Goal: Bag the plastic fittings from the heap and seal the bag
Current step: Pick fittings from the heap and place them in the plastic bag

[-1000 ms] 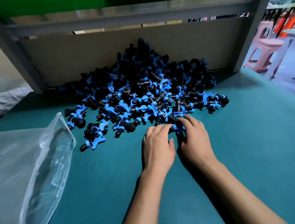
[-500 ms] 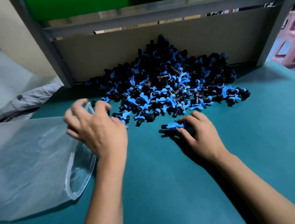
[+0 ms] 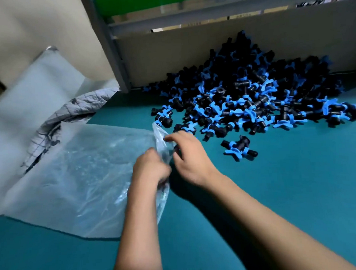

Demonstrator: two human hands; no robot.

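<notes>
Two hands meet at the mouth of the clear plastic bag (image 3: 89, 179), which lies flat on the teal table (image 3: 277, 191) to your left. Your left hand (image 3: 151, 168) has its fingers curled round the near lip of the opening, gripping the film. Your right hand (image 3: 189, 157) is at the far lip, thumb and forefinger closed on the raised edge of plastic; motion blur hides whether anything else sits in that hand. Bag mouth faces right, toward the heap of black-and-blue fittings (image 3: 253, 94), which is piled against the cardboard back panel (image 3: 190, 52) of the shelf. Small cluster of loose fittings (image 3: 239, 148) lies apart from the heap, just right of your right-hand fingers and not touching them. One stray fitting (image 3: 164, 120) sits right beside the top corner of the bag's opening. Beyond the bag, off the table's left edge: grey checked cloth (image 3: 74, 106) and white foam sheets (image 3: 44, 83). Grey metal upright (image 3: 110, 46) frames the shelf.
</notes>
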